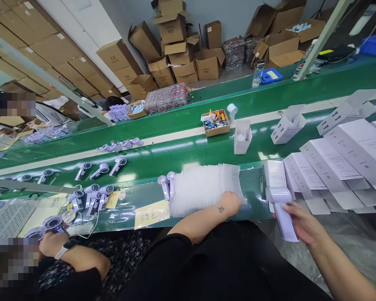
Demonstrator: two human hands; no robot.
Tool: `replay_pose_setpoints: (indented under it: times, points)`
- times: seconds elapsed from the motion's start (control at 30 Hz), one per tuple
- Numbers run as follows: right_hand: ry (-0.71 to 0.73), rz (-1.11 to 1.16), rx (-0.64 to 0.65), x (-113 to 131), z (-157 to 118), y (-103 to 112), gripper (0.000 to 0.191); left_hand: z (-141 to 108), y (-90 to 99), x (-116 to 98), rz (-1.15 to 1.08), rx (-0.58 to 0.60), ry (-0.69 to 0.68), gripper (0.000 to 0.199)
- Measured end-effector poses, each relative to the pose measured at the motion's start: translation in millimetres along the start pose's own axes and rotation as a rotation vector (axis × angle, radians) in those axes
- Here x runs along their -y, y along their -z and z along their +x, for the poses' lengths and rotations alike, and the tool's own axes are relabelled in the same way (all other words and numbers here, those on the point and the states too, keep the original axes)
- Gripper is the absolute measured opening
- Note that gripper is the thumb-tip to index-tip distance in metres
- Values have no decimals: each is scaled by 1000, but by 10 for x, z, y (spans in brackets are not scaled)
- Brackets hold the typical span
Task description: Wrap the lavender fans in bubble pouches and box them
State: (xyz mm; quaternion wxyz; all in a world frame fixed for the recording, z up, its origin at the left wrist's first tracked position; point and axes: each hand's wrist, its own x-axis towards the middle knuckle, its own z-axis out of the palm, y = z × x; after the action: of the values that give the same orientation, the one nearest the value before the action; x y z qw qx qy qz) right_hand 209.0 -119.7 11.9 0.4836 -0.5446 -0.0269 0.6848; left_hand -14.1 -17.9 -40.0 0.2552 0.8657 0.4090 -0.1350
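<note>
My right hand (305, 223) is closed around the handle of a lavender handheld fan (285, 217), whose round head points away from me, just in front of the white boxes. My left hand (231, 203) is curled at the near right edge of a stack of bubble wrap bags (203, 186) on the bench; its fingertips are hidden, but they seem to pinch a bag. Two more lavender fans (166, 186) lie against the stack's left end. Beside my right hand, a row of white boxes (321, 167) with printed faces leans along the bench.
A green conveyor (175, 152) runs across, carrying fans (117, 167), open white cartons (242, 138) and a small box of tools (216, 125). A handwritten paper note (152, 214) lies left of the bags. At left, a co-worker's hand (53, 242) holds a fan.
</note>
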Motion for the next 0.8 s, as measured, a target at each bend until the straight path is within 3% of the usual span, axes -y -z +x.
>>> replay_pose_setpoints:
  times: [0.1, 0.23, 0.3, 0.43, 0.5, 0.6, 0.67, 0.73, 0.8]
  points:
    - [-115, 83, 156, -206, -44, -44, 36, 70, 110, 6, -97, -84, 56, 18]
    - [-190, 121, 338, -312, 59, -320, 32, 90, 200, -16, -627, -164, 145, 8]
    - [-183, 93, 366, -288, 138, -428, 29, 79, 209, -28, -809, -192, 197, 5]
    - [-153, -51, 336, -261, 242, -443, 28, 18, 231, -62, -921, -308, 312, 16]
    - [-148, -120, 307, -278, 253, -402, 27, -48, 247, -93, -931, -420, 248, 16]
    - [-140, -167, 251, -286, 229, -381, 27, -195, 249, -107, -777, -604, -62, 15]
    - [-122, -167, 207, -265, 198, -408, 29, -290, 234, -74, -628, -639, -226, 17]
    - [-89, -146, 151, -245, 163, -453, 33, -342, 218, -38, -566, -624, -254, 18]
    - [-41, -128, 115, -245, 127, -502, 38, -326, 223, -41, -607, -639, -176, 17]
